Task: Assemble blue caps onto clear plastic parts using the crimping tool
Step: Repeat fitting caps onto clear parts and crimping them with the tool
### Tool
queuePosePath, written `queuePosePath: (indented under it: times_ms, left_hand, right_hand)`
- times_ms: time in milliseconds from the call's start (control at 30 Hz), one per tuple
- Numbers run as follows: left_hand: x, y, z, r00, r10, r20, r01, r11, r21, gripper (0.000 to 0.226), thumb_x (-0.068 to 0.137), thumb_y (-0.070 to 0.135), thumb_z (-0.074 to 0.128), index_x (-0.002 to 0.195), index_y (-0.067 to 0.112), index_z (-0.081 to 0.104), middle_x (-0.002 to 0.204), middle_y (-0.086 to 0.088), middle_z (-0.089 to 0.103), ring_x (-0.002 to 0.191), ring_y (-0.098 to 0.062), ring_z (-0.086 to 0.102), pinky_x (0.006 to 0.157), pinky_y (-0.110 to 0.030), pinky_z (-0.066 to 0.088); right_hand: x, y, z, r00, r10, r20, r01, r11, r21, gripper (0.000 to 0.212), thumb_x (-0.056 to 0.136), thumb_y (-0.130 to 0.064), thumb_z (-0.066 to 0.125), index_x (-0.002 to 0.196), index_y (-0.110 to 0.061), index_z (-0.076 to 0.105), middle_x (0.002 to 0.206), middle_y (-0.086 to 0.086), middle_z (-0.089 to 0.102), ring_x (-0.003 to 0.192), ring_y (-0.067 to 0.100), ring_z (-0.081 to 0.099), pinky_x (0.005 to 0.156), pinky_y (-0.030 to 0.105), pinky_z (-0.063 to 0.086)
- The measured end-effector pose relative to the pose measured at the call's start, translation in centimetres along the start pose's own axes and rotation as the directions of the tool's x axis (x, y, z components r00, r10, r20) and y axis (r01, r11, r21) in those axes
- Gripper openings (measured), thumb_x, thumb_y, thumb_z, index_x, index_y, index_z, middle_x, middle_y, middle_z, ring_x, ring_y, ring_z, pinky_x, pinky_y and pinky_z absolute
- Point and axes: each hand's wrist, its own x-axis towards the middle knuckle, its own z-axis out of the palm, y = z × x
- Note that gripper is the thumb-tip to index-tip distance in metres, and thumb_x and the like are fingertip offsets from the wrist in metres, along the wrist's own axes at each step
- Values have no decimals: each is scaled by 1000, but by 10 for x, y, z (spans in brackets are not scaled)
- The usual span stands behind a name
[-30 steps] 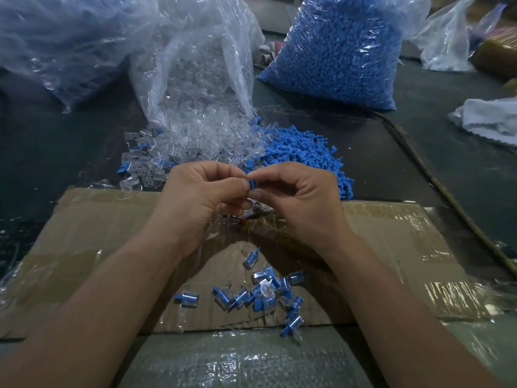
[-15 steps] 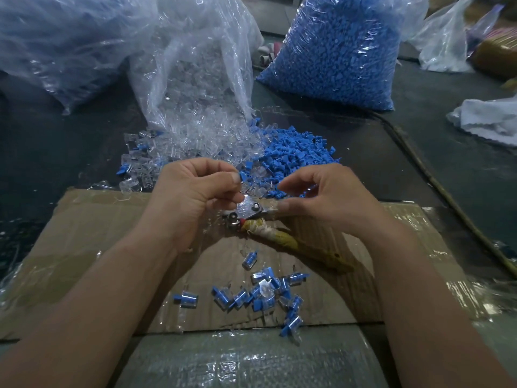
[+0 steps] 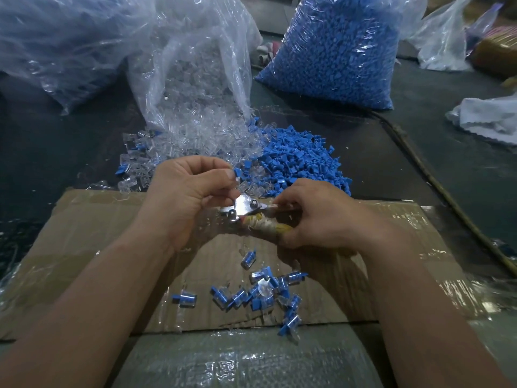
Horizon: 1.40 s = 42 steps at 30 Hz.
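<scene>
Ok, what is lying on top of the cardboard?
A cluster of capped parts lies loose on the cardboard, one apart to its left. The left hand, pinching a small part, and the right hand, gripping the crimping tool, cover whatever lies beneath them.

free: cardboard (image 3: pixel 92 236) left | blocked ahead: blue cap pile (image 3: pixel 302 161), clear-parts bag (image 3: pixel 195 74)

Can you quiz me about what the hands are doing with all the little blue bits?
1. True or false: the right hand grips the crimping tool.
2. What lies on the cardboard? A) finished pieces B) scissors C) a cup
3. Which hand pinches a small piece?
Key: 1 true; 2 A; 3 the left hand.
</scene>
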Motion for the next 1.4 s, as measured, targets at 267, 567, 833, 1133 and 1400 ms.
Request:
queuePosePath:
  times_ms: [267, 567, 833, 1133, 1400]
  left_hand:
    - [4, -2, -5, 997, 82, 1, -82, 997, 12, 17, 59, 13, 64, 74, 8, 59, 59, -1, 67, 56, -12, 66, 50, -16, 50]
    - [6, -4, -7, 991, 128, -34, -130, 991, -38, 13, 62, 10, 61, 74, 8, 58, 58, -1, 66, 58, -13, 66, 52, -16, 50]
    - [3, -6, -2, 982, 185, -34, -184, 983, 16, 10, 78, -2, 57, 76, 7, 57, 59, 1, 66, 58, -9, 66, 54, -16, 52]
    - [2, -7, 1, 972, 230, -52, -230, 973, 11, 6, 71, 5, 60, 76, 9, 58, 61, 1, 68, 60, -10, 67, 57, -17, 53]
    - [3, -8, 1, 961, 268, -64, -268, 963, 11, 12, 63, 14, 62, 75, 11, 60, 62, 2, 68, 60, -9, 66, 56, -16, 52]
  right_hand:
    - [7, -6, 8, 991, -13, -136, -4, 992, -124, 8, 79, -22, 59, 84, -23, 52, 84, -3, 45, 79, 16, 44, 65, 29, 36]
    - [7, 9, 7, 957, 97, -274, -118, 991, -61, 9, 83, -24, 57, 89, -23, 51, 81, -7, 42, 71, 8, 40, 56, 22, 28]
    - [1, 2, 2, 905, 78, -419, -13, 988, 156, 21, 87, -35, 55, 84, -27, 36, 73, -11, 40, 63, 4, 38, 51, 23, 23]
    - [1, -11, 7, 923, -3, -384, 77, 981, 178, 23, 86, -35, 57, 91, -24, 38, 81, -10, 38, 71, 8, 37, 56, 20, 25]
    - [0, -15, 8, 939, -2, -344, 81, 973, 216, 23, 86, -36, 56, 90, -25, 37, 80, -13, 38, 71, 1, 38, 57, 18, 25]
